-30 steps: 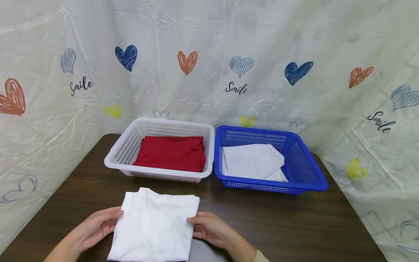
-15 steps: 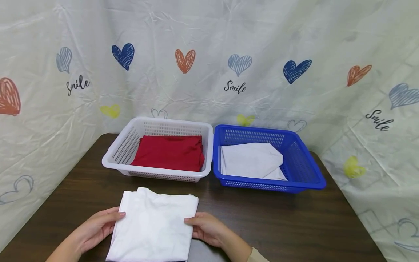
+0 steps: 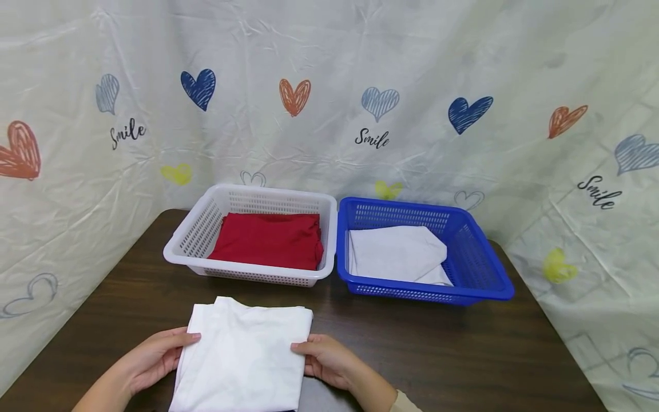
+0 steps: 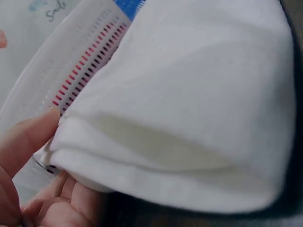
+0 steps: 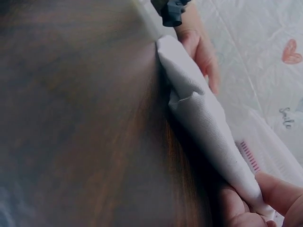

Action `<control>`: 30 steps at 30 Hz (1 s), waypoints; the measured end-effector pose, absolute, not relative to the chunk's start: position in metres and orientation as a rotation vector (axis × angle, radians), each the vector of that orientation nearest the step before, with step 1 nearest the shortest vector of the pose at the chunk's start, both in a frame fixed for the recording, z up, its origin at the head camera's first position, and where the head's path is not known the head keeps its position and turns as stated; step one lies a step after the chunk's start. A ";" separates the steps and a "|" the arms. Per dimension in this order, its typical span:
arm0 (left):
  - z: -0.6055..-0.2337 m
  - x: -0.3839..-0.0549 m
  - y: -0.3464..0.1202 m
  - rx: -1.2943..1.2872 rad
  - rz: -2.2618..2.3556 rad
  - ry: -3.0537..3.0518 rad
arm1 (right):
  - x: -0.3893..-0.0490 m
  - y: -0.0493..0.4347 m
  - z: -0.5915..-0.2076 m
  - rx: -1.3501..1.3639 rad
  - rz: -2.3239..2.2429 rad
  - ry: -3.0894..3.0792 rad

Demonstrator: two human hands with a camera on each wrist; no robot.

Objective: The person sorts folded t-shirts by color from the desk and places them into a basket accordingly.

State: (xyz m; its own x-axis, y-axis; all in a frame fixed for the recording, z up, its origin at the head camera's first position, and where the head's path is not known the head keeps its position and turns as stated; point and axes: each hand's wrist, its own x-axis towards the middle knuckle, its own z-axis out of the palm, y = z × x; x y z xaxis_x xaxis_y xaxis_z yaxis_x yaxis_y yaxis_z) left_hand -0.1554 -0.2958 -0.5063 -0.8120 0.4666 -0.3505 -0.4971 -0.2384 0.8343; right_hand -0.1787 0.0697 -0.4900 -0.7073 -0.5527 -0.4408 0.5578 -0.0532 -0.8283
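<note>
A folded white cloth (image 3: pixel 244 357) is held between both hands near the table's front edge, its layers stacked into a rough square. My left hand (image 3: pixel 151 361) pinches its left edge, thumb on top and fingers below. On the opposite edge, my right hand (image 3: pixel 332 361) grips the same cloth in a like way. Up close in the left wrist view, the cloth (image 4: pixel 189 80) shows its folded layers and a gap between them. In the right wrist view the folded cloth (image 5: pixel 203 118) appears edge-on over the table, with the right thumb (image 5: pixel 279 194) against it.
Behind the cloth, a white basket (image 3: pixel 175 254) holds folded red cloth (image 3: pixel 268 240). A blue basket (image 3: pixel 479 292) beside it on the right contains folded white cloth (image 3: pixel 393 252). Both stand on the dark wooden table (image 3: pixel 437 355), before a heart-printed curtain (image 3: pixel 329 143).
My left thumb lies slightly farther in over the cloth, which has shifted a touch to the left. Both hands keep their hold, and the baskets stay put.
</note>
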 end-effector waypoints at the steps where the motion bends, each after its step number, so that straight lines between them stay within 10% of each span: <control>1: -0.506 -0.156 -0.295 -0.044 2.074 1.428 | -0.179 0.070 -0.490 0.005 -1.852 1.459; 30: -0.501 -0.150 -0.290 -0.086 2.074 1.535 | -0.178 0.071 -0.489 -0.022 -1.843 1.470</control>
